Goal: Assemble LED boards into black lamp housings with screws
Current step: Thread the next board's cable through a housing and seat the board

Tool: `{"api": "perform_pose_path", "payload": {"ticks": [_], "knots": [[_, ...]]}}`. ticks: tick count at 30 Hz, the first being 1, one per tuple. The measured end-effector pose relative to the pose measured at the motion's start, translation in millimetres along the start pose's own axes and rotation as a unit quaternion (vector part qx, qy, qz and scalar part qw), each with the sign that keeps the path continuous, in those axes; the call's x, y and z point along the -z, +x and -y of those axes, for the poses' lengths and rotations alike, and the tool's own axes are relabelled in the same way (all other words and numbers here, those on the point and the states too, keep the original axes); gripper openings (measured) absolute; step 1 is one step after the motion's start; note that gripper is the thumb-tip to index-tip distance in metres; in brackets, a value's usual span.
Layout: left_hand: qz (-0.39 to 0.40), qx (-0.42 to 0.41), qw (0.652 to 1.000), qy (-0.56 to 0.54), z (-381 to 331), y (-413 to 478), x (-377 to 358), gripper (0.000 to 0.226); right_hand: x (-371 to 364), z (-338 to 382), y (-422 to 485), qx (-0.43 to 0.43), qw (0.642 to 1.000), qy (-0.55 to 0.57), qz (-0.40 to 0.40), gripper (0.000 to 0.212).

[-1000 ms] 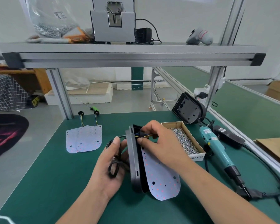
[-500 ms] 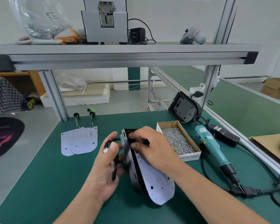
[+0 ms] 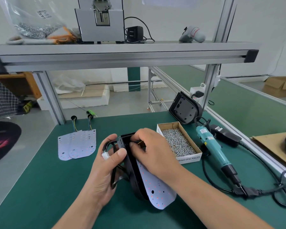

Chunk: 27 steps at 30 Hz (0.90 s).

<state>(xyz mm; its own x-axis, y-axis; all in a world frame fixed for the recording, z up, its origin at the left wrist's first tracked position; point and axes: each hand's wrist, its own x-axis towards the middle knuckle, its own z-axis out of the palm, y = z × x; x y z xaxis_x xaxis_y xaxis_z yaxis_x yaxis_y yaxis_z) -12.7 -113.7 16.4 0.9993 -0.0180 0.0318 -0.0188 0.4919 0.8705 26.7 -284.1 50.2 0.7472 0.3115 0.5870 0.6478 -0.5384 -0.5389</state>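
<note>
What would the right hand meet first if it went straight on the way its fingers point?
Likely the housing: the right hand points its fingers left into the top end, pinching wires there. Depth is unclear, but the left hand grips just behind that wall.

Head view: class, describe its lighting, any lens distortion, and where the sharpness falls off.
Head view: soft, even light, with only a faint shadow on the green mat under the black lamp housing. Head view: wide-angle bending bows the shelf rail and leans the frame post. Head view: the screw box label reads sharply, while the power cable near the corner looks smeared.
</note>
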Motion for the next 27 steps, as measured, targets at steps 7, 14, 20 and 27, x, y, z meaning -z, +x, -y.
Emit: {"api": "perform_pose_path", "payload": {"ticks": [7,14,20,27], "knots": [[0.029,0.007,0.999,-0.014,-3.6,-1.6,0.7,0.067,7.2,8.5,3.2,0.008,0.999,-0.025,0.022,0.009],[0.004,-0.006,1.000,0.002,-6.2,-2.6,2.6,0.064,16.4,5.1,6.1,0.034,0.993,-0.007,0.115,0.010],[0.009,-0.001,1.000,0.005,-10.7,-3.9,1.7,0.068,17.1,0.9,2.0,-0.046,0.995,0.034,0.077,0.015],[0.020,-0.027,0.999,0.012,-11.0,-6.3,-2.6,0.063,13.4,3.3,4.2,-0.050,0.997,0.039,0.038,0.005]]}}
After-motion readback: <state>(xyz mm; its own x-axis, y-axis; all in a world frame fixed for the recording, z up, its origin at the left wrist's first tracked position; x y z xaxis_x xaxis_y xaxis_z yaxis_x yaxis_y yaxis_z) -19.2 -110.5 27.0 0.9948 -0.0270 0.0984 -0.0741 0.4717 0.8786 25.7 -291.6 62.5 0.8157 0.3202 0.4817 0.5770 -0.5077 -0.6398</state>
